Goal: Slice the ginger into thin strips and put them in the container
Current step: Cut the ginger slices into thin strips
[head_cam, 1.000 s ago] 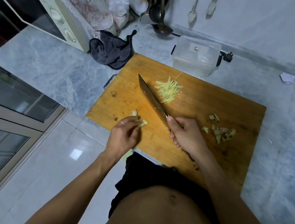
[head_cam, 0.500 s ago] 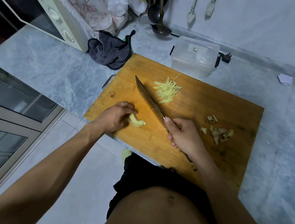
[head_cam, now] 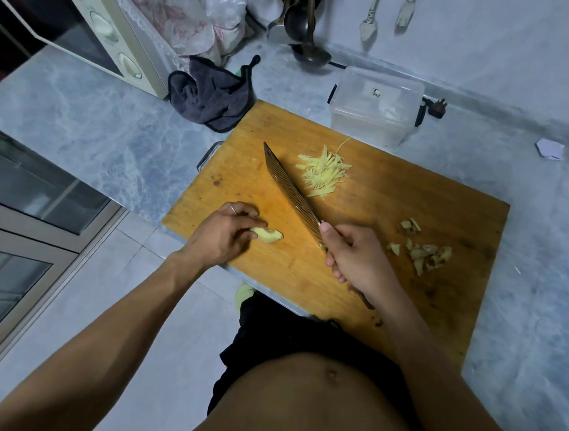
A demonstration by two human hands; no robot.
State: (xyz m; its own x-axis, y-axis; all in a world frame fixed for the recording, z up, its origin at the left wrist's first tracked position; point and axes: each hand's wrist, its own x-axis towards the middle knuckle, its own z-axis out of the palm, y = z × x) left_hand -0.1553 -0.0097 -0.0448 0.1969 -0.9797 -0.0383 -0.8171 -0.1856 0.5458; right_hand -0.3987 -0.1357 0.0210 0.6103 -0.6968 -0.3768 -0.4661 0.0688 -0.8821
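Observation:
On the wooden cutting board [head_cam: 389,293], my left hand [head_cam: 221,235] pinches a pale yellow piece of ginger [head_cam: 269,235] near the board's left front edge. My right hand [head_cam: 355,259] grips the handle of a knife [head_cam: 290,191] whose blade points away to the far left, its tip near the board's far side. A heap of thin ginger strips [head_cam: 323,173] lies just right of the blade. Brownish ginger peel scraps [head_cam: 423,249] lie to the right of my right hand. The clear plastic container [head_cam: 375,104] stands behind the board with a lid on top.
A dark cloth [head_cam: 211,97] lies left of the board's far corner, beside a cream microwave [head_cam: 95,37]. Ladles [head_cam: 306,28] and spoons hang on the back wall. A plug [head_cam: 435,106] lies right of the container. A white scrap [head_cam: 550,149] sits at the far right.
My left hand shifted left and turned, with the ginger piece now sticking out to its right. The knife and my right hand stayed almost still.

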